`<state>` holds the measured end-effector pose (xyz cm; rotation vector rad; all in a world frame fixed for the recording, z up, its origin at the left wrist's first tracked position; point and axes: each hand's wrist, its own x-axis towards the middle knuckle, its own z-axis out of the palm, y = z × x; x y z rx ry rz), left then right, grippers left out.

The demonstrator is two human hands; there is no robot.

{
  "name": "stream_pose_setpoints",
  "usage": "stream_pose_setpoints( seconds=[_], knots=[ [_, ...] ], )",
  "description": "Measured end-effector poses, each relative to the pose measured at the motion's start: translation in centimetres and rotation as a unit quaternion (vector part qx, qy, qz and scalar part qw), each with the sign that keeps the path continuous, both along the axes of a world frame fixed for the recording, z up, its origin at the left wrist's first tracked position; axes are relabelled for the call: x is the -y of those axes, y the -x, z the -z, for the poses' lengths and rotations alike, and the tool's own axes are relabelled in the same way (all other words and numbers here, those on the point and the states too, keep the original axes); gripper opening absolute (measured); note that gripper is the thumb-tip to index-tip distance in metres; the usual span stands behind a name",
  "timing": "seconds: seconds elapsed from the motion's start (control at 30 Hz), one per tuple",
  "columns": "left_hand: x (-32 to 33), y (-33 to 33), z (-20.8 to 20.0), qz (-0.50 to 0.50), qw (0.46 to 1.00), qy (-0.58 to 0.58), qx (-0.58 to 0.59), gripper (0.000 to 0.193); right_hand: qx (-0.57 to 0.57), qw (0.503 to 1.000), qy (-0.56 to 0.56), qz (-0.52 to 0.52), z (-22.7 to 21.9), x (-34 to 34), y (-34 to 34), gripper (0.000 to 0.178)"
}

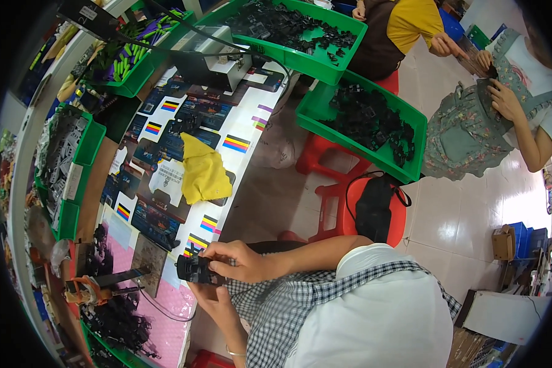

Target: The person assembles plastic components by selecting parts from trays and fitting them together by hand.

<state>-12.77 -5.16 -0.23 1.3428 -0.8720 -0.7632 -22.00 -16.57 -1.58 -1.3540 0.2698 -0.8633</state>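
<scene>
Head view: my right hand (242,262) grips the black plastic part (192,269) and my left hand (218,308) holds it from the near side, probably for steadiness, just right of the metal plate (149,256).

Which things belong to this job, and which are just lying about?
Likely job:
black plastic part, in left hand and right hand
loose black pieces on pink sheeting

Probably lying about:
crumpled yellow cloth
black strapped bag on red plastic stool
</scene>
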Motion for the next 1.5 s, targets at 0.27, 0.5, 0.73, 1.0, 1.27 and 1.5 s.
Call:
stream_pose_setpoints(
  seconds=[0.27,0.5,0.73,1.0,1.27,1.5],
  knots=[
    [-0.9,3.4,0.4,-0.001,0.993,-0.113,-0.012,0.063,0.017,0.998,0.059,0.014,1.2,0.4,2.0,0.021],
    [0.4,4.2,0.4,-0.023,0.994,-0.108,0.003,0.057,0.048,0.988,0.126,0.072,2.0,-0.1,1.2,0.016],
    [3.5,4.2,-2.2,-0.025,1.0,-0.007,0.0,0.04,0.077,0.986,0.133,0.068,1.0,-1.1,0.7,0.019],
    [3.6,3.4,-3.6,-0.08,0.996,0.029,0.013,0.044,0.052,0.966,0.223,0.122,-0.8,1.0,1.4,0.017],
    [3.2,3.7,-4.4,-0.111,0.992,0.04,0.037,0.035,0.03,0.981,0.14,0.132,-0.1,2.0,2.5,0.006],
    [2.4,4.6,-2.8,-0.074,0.995,0.066,0.002,0.032,0.014,0.989,0.093,0.111,0.8,1.7,1.8,0.012]
  ],
)
